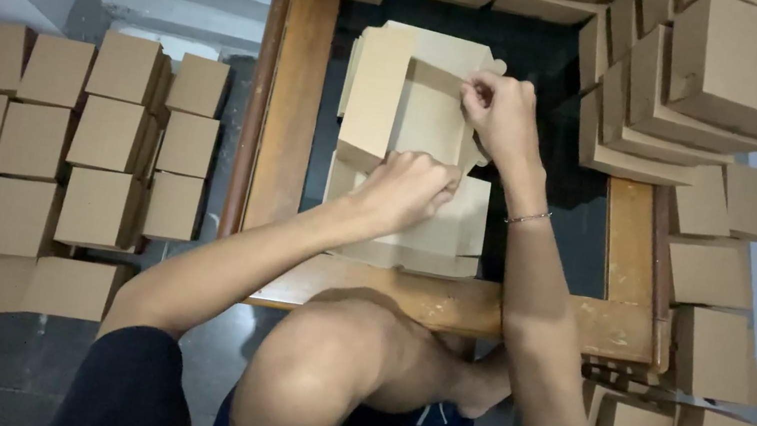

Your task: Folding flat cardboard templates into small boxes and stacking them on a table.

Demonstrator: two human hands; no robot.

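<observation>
Low on the floor, a wood-framed desk (445,305) with a dark top carries a half-folded cardboard box blank (415,107) at its centre, the left hand (408,187) pinching its near flap, the right hand (501,111) gripping the far tab, finished boxes (111,140) stacked on both sides within reach.

Flat blanks (418,219) on table (294,108), boxes (64,153) left

Home packing spot, stacked cardboard boxes (70,149), low table (446,300)

Low wood table (292,108), grey floor (1,356)
</observation>
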